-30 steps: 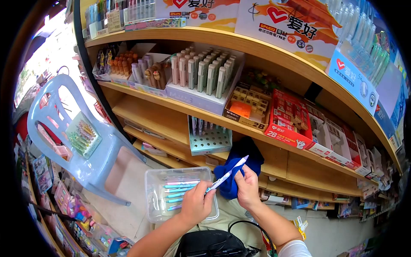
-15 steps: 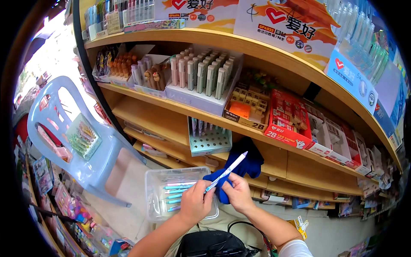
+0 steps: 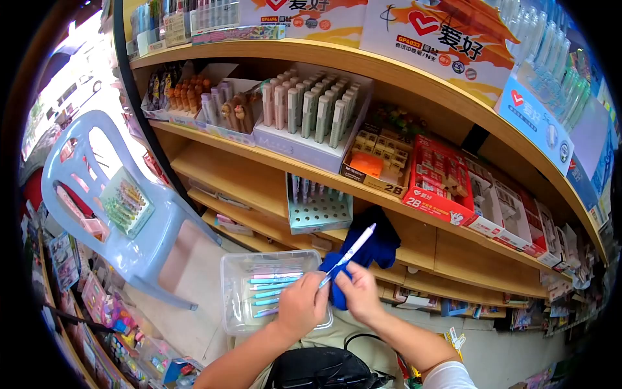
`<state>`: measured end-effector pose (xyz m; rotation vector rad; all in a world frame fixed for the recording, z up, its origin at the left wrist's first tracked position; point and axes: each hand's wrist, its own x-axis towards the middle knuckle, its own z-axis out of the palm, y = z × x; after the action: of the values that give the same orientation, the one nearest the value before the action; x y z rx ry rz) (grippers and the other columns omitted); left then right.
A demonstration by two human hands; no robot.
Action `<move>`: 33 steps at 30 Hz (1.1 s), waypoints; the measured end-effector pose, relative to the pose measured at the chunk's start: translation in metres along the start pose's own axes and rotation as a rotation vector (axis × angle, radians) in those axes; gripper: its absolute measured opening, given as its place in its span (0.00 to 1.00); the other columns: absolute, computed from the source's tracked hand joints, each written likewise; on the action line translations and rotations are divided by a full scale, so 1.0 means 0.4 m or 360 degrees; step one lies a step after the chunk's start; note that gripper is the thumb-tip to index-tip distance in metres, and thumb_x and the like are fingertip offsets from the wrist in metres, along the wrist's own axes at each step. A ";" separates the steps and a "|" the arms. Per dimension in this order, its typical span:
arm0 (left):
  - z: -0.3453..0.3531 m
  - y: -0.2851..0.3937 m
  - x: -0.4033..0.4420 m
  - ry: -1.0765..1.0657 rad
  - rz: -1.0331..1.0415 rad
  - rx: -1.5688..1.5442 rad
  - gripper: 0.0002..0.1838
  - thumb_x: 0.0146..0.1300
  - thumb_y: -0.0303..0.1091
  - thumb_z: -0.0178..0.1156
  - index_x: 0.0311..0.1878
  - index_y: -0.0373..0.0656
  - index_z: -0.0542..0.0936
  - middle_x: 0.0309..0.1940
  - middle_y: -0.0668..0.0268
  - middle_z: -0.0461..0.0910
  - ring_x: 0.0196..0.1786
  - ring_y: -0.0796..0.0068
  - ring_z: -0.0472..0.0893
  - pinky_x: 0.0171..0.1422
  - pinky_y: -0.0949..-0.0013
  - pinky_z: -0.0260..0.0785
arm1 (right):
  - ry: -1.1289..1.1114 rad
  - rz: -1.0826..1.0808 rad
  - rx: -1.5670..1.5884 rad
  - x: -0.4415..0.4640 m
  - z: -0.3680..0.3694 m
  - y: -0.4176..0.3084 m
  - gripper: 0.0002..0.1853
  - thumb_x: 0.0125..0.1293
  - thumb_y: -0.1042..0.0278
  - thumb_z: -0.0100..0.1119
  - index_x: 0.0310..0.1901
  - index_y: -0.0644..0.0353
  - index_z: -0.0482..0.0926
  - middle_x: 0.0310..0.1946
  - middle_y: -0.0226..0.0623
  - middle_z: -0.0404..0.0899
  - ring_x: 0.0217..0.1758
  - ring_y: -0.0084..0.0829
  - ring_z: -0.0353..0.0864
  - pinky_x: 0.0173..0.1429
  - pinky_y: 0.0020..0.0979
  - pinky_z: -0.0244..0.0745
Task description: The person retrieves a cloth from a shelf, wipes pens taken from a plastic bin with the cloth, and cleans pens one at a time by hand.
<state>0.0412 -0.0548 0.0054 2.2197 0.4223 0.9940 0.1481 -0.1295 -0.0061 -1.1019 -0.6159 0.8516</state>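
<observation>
A white and blue pen (image 3: 357, 245) slants up to the right between my hands. Closed around its lower end is my left hand (image 3: 302, 299). My right hand (image 3: 360, 293) grips a dark blue cloth (image 3: 380, 244), part of which is wrapped against the pen's lower half. The rest of the cloth hangs beyond the hand toward the shelf. Below my left hand is a clear plastic bin (image 3: 228, 295). Pink, turquoise and lilac pens (image 3: 269, 285) lie inside it, partly hidden by the hand.
A pale teal pen stand (image 3: 321, 217) with holes, partly filled, sits on a lower shelf. Above it are boxes of pens (image 3: 304, 139) and red eraser boxes (image 3: 437, 207). A light blue plastic chair (image 3: 155, 240) at left bears a pen pack (image 3: 127, 202). A black bag (image 3: 327, 371) rests at my lap.
My left hand has shifted slightly right and down along the pen, and the pen sits a little lower in the cloth. The right hand still grips the cloth. The view has tilted slightly.
</observation>
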 end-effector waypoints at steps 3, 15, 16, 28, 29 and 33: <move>0.004 -0.011 0.005 0.0020 -0.0101 -0.0096 0.07 0.52 0.24 0.58 0.35 0.37 0.72 0.22 0.57 0.74 0.21 0.60 0.75 0.24 0.65 0.65 | -0.0090 0.0036 0.0153 -0.001 -0.007 0.004 0.10 0.64 0.73 0.50 0.44 0.66 0.74 0.38 0.30 0.76 0.40 0.17 0.71 0.46 0.20 0.69; 0.006 -0.031 -0.017 -0.0156 -0.0492 -0.0823 0.04 0.59 0.24 0.53 0.35 0.34 0.70 0.15 0.68 0.68 0.18 0.85 0.64 0.22 0.78 0.57 | 0.0004 -0.0038 0.0136 0.034 -0.035 -0.044 0.10 0.63 0.72 0.52 0.45 0.65 0.74 0.38 0.31 0.77 0.39 0.19 0.74 0.45 0.20 0.69; 0.005 -0.026 -0.015 -0.0159 -0.0515 -0.0859 0.04 0.59 0.24 0.53 0.36 0.34 0.70 0.15 0.68 0.67 0.18 0.85 0.64 0.22 0.78 0.56 | 0.0030 -0.0047 0.0175 0.038 -0.036 -0.050 0.10 0.63 0.72 0.52 0.45 0.65 0.74 0.38 0.31 0.77 0.39 0.18 0.74 0.45 0.20 0.69; -0.014 -0.006 0.007 -0.0049 0.0257 0.0229 0.08 0.47 0.22 0.59 0.33 0.37 0.74 0.20 0.62 0.71 0.18 0.66 0.72 0.21 0.69 0.62 | 0.0135 -0.0094 0.0178 0.038 -0.037 -0.057 0.09 0.62 0.72 0.53 0.42 0.66 0.74 0.34 0.30 0.77 0.35 0.17 0.73 0.42 0.19 0.70; -0.015 -0.006 0.008 -0.0032 0.0358 0.0348 0.08 0.46 0.22 0.59 0.33 0.38 0.74 0.20 0.62 0.70 0.18 0.66 0.72 0.22 0.69 0.62 | 0.0148 -0.0094 0.0162 0.039 -0.036 -0.059 0.10 0.62 0.70 0.53 0.42 0.65 0.74 0.33 0.30 0.77 0.34 0.18 0.74 0.41 0.20 0.71; -0.005 -0.019 -0.004 -0.0131 0.0004 -0.0081 0.06 0.53 0.27 0.58 0.34 0.38 0.74 0.20 0.66 0.71 0.18 0.74 0.71 0.20 0.74 0.60 | 0.0114 -0.0055 0.0138 0.036 -0.031 -0.080 0.09 0.61 0.70 0.54 0.41 0.65 0.74 0.32 0.30 0.77 0.32 0.19 0.75 0.40 0.21 0.72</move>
<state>0.0385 -0.0491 0.0005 2.2070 0.3533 0.9015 0.1746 -0.1303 0.0199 -1.0359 -0.5325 0.7987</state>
